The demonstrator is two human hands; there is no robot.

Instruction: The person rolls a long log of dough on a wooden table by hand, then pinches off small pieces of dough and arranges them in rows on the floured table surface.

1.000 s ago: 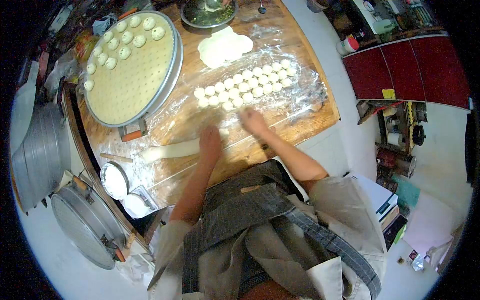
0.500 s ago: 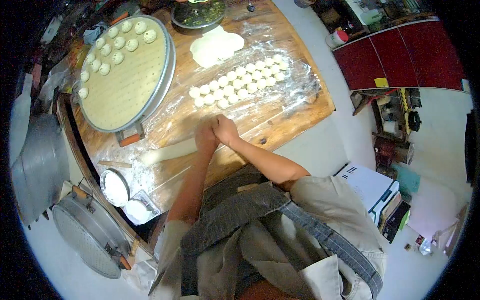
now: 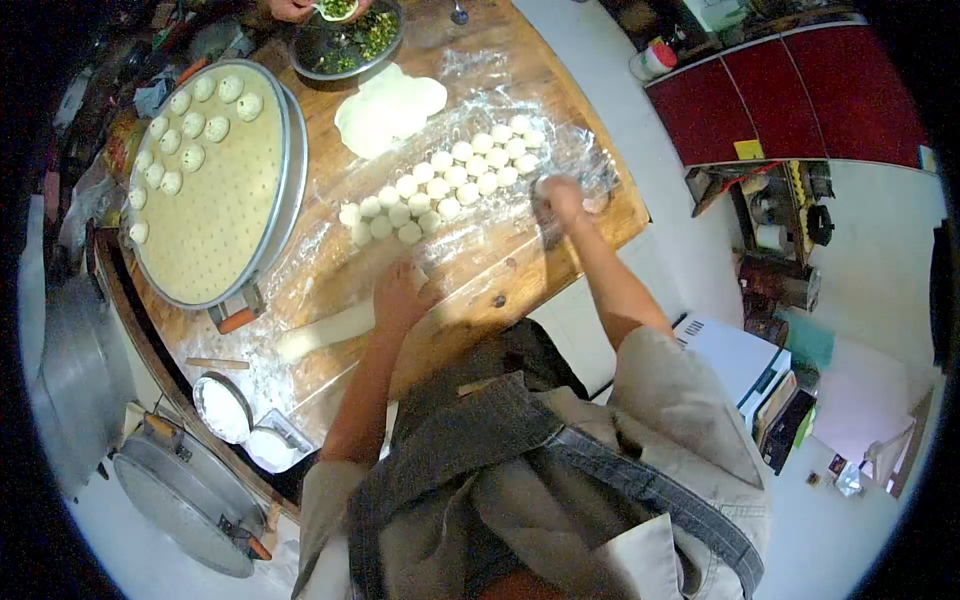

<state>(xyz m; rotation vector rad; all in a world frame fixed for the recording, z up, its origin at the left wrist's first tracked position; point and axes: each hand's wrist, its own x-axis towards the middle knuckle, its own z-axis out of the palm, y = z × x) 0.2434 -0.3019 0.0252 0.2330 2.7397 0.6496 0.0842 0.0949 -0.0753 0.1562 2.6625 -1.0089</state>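
1. The left hand (image 3: 402, 292), at the centre of the frame, is curled around the right end of the dough roll (image 3: 325, 333).
2. The right hand (image 3: 564, 200) is blurred, near the right end of the dough pieces (image 3: 448, 184); I cannot tell its fingers' state.
3. The filled buns (image 3: 217, 128) sit upper left, on the round steamer tray (image 3: 208, 225).

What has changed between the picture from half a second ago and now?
The right hand parted from the left hand and swung right, to the right end of the rows of dough pieces; anything in it is too blurred to tell. The left hand stayed at the dough roll, the buns on the steamer tray.
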